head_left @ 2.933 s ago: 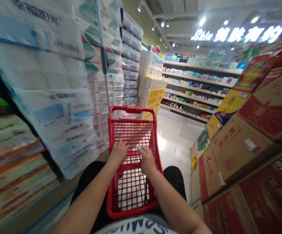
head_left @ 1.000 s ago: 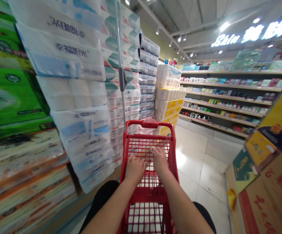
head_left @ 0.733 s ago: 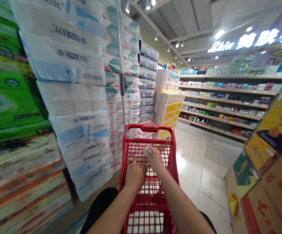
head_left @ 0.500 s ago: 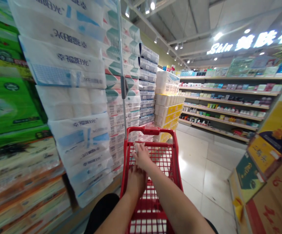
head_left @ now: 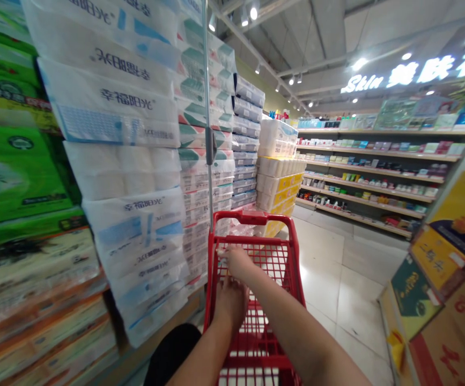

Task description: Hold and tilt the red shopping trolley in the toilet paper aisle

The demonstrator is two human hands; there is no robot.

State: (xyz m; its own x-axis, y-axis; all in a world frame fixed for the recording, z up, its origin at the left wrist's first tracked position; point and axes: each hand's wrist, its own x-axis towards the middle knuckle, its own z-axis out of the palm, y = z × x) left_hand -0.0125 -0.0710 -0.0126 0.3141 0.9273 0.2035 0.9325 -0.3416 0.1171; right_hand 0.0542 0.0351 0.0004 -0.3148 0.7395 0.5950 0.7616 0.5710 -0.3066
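A red mesh shopping cart [head_left: 294, 252] stands in front of me in a shop aisle. My left hand [head_left: 229, 304] lies on the cart's near mesh panel, fingers curled onto it. My right hand [head_left: 237, 261] reaches over the left one toward the cart's left rim. Its fingers are closed around a small pale thing [head_left: 221, 252] that I cannot make out. A thin metal pole [head_left: 208, 107] rises from the cart's front left corner.
Tall stacks of wrapped toilet-paper packs [head_left: 135, 161] crowd the left, close beside the cart. Cardboard boxes [head_left: 441, 279] line the right. Tiled floor [head_left: 337, 268] runs ahead to shelves of small goods [head_left: 369, 177]. More paper packs [head_left: 276, 166] stand ahead.
My right hand has moved from the middle of the cart across my left hand to the cart's left rim. The left hand has stayed on the mesh. The view has shifted slightly.
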